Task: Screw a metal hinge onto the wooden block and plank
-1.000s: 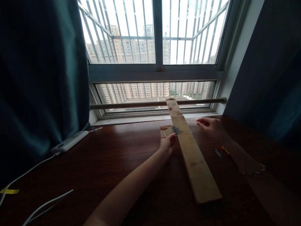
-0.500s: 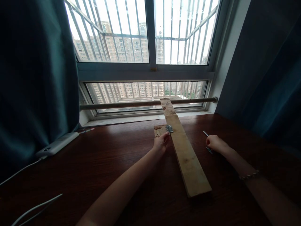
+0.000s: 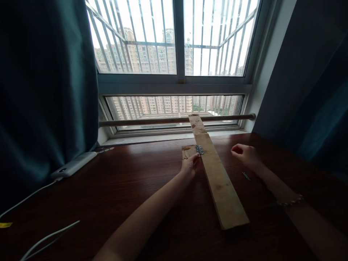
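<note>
A long pale wooden board [image 3: 221, 185] lies lengthwise on the dark table, its far end reaching the pipe under the window. A small metal hinge [image 3: 199, 149] sits at the board's left edge, beside a short piece of wood [image 3: 187, 151]. My left hand [image 3: 189, 165] is closed, with thumb and finger pinching at the hinge's lower edge. To the right of the board, my right hand [image 3: 244, 156] hovers with its fingers curled into a pinch; whatever they hold is too small or hidden to make out. A few small screws [image 3: 246, 176] lie on the table below it.
A white power bank [image 3: 73, 166] with a white cable lies at the left on the dark table [image 3: 130, 181]. Another white cable end [image 3: 54, 232] rests nearer. A horizontal pipe [image 3: 152, 121] crosses before the barred window. Blue curtains [image 3: 54, 72] hang at the sides.
My right hand has lifted and shifted away from the screws, and the thin white rod that stuck out of it no longer shows. The left hand keeps its pinch. The view has shifted slightly.
</note>
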Demonstrator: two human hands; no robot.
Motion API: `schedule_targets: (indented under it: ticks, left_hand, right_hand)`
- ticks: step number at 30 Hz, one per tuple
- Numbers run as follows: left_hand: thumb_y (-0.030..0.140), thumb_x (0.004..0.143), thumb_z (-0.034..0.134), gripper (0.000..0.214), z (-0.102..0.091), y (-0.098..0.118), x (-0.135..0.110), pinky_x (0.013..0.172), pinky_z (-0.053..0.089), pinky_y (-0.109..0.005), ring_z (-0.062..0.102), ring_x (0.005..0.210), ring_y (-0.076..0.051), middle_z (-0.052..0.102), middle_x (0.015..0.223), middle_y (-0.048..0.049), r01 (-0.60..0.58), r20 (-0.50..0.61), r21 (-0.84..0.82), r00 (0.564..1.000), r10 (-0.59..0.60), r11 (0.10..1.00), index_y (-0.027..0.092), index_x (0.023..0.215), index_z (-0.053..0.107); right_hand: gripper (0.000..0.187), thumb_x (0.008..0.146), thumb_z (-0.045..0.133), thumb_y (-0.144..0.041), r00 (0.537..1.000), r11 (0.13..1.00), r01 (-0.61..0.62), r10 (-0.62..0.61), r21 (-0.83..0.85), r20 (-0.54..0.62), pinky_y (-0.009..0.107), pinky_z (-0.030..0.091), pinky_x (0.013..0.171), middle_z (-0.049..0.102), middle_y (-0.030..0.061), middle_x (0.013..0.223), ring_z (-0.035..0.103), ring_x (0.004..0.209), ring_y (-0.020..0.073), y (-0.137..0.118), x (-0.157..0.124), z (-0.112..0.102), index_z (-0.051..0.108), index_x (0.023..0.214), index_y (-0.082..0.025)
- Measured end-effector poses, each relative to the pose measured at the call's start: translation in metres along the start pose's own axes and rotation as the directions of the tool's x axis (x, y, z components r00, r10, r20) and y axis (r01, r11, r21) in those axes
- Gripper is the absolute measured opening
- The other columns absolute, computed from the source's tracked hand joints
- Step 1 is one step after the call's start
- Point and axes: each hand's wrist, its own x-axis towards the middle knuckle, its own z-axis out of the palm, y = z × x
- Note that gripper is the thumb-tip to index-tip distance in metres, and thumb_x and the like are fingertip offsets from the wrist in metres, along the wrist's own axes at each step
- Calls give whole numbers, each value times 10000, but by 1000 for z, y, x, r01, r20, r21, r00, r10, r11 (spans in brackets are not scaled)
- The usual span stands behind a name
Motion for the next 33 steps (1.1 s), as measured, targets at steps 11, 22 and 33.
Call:
schedule_targets:
  ticks: [11, 22, 33]
  left_hand:
    - [60, 679, 666, 91, 3, 3, -8, 532, 444, -168, 593, 538, -69, 653, 651, -20, -13, 23, -20, 1000, 13, 1000, 111, 730, 610]
    - [52, 678, 663, 76, 4, 4, -10, 542, 441, -163, 601, 559, -72, 660, 653, -32, -3, 34, -30, 999, 4, 1000, 105, 711, 621]
    - [36, 696, 631, 63, 4, 4, -9, 537, 444, -164, 600, 553, -78, 660, 635, -38, 3, 19, -27, 1000, -2, 1000, 98, 695, 633]
  right_hand:
    - [73, 738, 598, -181, 960, 898, 252, -186, 359, -210, 220, 445, 526, 642, 18, 679, 574, 556, 123, -92, 25, 84, 649, 687, -170]
    - [94, 760, 575, -124, 912, 869, 400, -345, 290, -222, 237, 443, 619, 622, 30, 740, 579, 662, 143, -84, 18, 95, 628, 695, -167]
    - [98, 778, 553, -146, 903, 868, 419, -368, 267, -222, 240, 452, 652, 634, 37, 795, 593, 698, 149, -82, 17, 92, 632, 731, -180]
